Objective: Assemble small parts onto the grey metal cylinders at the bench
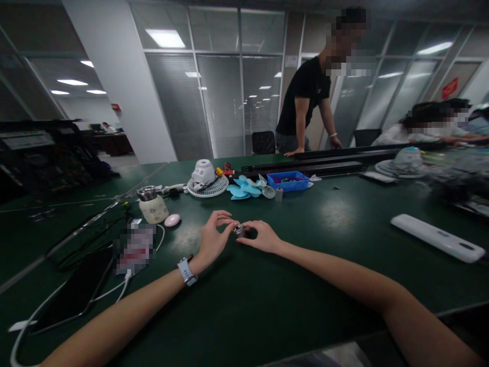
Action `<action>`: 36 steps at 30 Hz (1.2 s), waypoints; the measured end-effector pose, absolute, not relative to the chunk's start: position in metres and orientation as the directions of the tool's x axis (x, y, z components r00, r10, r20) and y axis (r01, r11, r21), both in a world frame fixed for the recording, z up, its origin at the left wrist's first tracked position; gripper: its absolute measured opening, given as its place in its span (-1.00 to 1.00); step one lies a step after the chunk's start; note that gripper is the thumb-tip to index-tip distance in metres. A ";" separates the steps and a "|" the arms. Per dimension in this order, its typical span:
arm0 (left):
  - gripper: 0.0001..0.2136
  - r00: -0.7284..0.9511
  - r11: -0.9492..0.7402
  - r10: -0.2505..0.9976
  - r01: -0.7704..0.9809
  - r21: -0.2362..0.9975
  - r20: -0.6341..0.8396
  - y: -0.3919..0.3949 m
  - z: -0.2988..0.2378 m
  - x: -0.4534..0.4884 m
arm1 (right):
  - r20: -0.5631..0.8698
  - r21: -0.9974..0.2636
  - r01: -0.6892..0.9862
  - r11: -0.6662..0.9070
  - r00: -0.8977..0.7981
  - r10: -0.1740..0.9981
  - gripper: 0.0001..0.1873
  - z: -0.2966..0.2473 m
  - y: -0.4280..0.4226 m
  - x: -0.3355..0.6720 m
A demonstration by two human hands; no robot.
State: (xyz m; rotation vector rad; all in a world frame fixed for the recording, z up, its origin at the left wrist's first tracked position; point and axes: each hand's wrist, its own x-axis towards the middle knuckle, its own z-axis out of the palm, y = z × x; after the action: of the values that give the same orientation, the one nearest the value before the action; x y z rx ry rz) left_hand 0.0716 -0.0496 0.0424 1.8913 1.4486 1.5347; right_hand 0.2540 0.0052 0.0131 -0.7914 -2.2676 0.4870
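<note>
Silvery metal cylinder [239,232], small, is pinched in my right grip [265,237] over the green surface [305,295]; my left grip [214,237] meets its top, whether pinching I cannot tell. Beyond lie light-blue blades [241,189] and a blue tray [292,187]; leftward stands a patterned jar [153,210].

Dark green across the tabletop [305,316], lower centre. Silvery grey on the cylinder [240,232], mid-frame. Pale grey-blue on the watch strap [187,271], left of centre. Cream with dark motifs on the jar [154,210], pink on the oval object [172,220], at left. Light blue on the blades [240,190], deeper blue on the tray [294,187], above centre.
</note>
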 end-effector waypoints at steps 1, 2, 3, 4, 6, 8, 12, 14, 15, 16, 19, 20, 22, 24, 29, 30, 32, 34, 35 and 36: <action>-0.77 -0.075 -0.451 0.820 0.526 0.721 0.567 -0.049 0.042 0.072 | 0.478 -0.531 0.400 0.747 -0.586 0.654 -0.58 0.013 0.005 0.254; -0.78 -0.063 -0.459 0.810 0.549 0.698 0.582 -0.048 0.041 0.073 | 0.481 -0.532 0.395 0.749 -0.587 0.651 -0.58 0.013 0.005 0.255; -0.78 -0.048 -0.468 0.803 0.567 0.678 0.594 -0.047 0.039 0.073 | 0.484 -0.533 0.390 0.751 -0.588 0.649 -0.59 0.012 0.006 0.255; -0.78 -0.032 -0.476 0.798 0.580 0.661 0.602 -0.045 0.037 0.073 | 0.487 -0.533 0.388 0.752 -0.586 0.648 -0.59 0.012 0.006 0.255; -0.80 0.002 -0.489 0.793 0.599 0.634 0.609 -0.042 0.034 0.073 | 0.490 -0.532 0.389 0.752 -0.583 0.648 -0.59 0.011 0.007 0.255; -0.82 0.040 -0.506 0.783 0.619 0.600 0.620 -0.038 0.033 0.073 | 0.485 -0.530 0.397 0.750 -0.584 0.651 -0.60 0.010 0.007 0.256; -0.85 0.073 -0.548 0.736 0.649 0.528 0.673 -0.033 0.036 0.068 | 0.467 -0.534 0.420 0.734 -0.577 0.670 -0.58 0.012 0.006 0.256; -0.83 0.065 -0.547 0.725 0.659 0.516 0.686 -0.033 0.036 0.061 | 0.463 -0.545 0.418 0.727 -0.573 0.676 -0.55 0.013 0.005 0.257; -0.82 0.066 -0.540 0.731 0.665 0.517 0.679 -0.034 0.035 0.057 | 0.463 -0.550 0.415 0.724 -0.571 0.678 -0.54 0.013 0.005 0.257; -0.81 0.073 -0.530 0.745 0.669 0.522 0.663 -0.036 0.032 0.053 | 0.462 -0.557 0.411 0.722 -0.569 0.680 -0.54 0.014 0.004 0.257; -0.79 0.128 -0.497 0.810 0.668 0.554 0.572 -0.040 0.021 0.044 | 0.450 -0.571 0.416 0.707 -0.562 0.694 -0.54 0.013 0.004 0.255; -0.77 0.148 -0.487 0.829 0.664 0.567 0.539 -0.041 0.018 0.042 | 0.444 -0.576 0.417 0.704 -0.563 0.697 -0.54 0.013 0.004 0.255; -0.74 0.180 -0.474 0.855 0.652 0.592 0.486 -0.042 0.013 0.041 | 0.450 -0.573 0.416 0.706 -0.560 0.695 -0.53 0.012 0.004 0.254; -0.72 0.198 -0.465 0.870 0.632 0.619 0.452 -0.042 0.012 0.041 | 0.486 -0.543 0.429 0.721 -0.540 0.687 -0.54 0.013 0.004 0.257; -0.71 0.202 -0.444 0.890 0.596 0.670 0.409 -0.038 0.010 0.040 | 0.592 -0.487 0.550 0.678 -0.364 0.720 -0.55 0.022 0.026 0.306; -0.72 0.187 -0.434 0.893 0.598 0.674 0.409 -0.037 0.010 0.040 | 0.595 -0.505 0.581 0.639 -0.302 0.745 -0.55 0.025 0.037 0.322; -0.73 0.149 -0.410 0.900 0.606 0.682 0.409 -0.036 0.010 0.040 | 0.579 -0.539 0.662 0.520 -0.157 0.800 -0.54 0.028 0.064 0.354; -0.75 0.112 -0.386 0.906 0.618 0.686 0.409 -0.036 0.012 0.040 | 0.555 -0.541 0.751 0.378 -0.019 0.832 -0.55 0.029 0.093 0.383; -0.75 0.095 -0.374 0.908 0.624 0.686 0.409 -0.037 0.013 0.041 | 0.540 -0.531 0.786 0.315 0.028 0.841 -0.55 0.028 0.107 0.394; -0.75 0.081 -0.364 0.909 0.631 0.685 0.409 -0.038 0.015 0.041 | 0.522 -0.521 0.810 0.267 0.055 0.851 -0.55 0.027 0.120 0.402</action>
State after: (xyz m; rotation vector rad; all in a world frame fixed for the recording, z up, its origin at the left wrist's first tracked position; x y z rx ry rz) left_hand 0.0414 -0.0379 0.0148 2.0345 1.5303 1.1727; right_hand 0.4018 0.1201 0.0269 -1.5280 -1.7359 0.0642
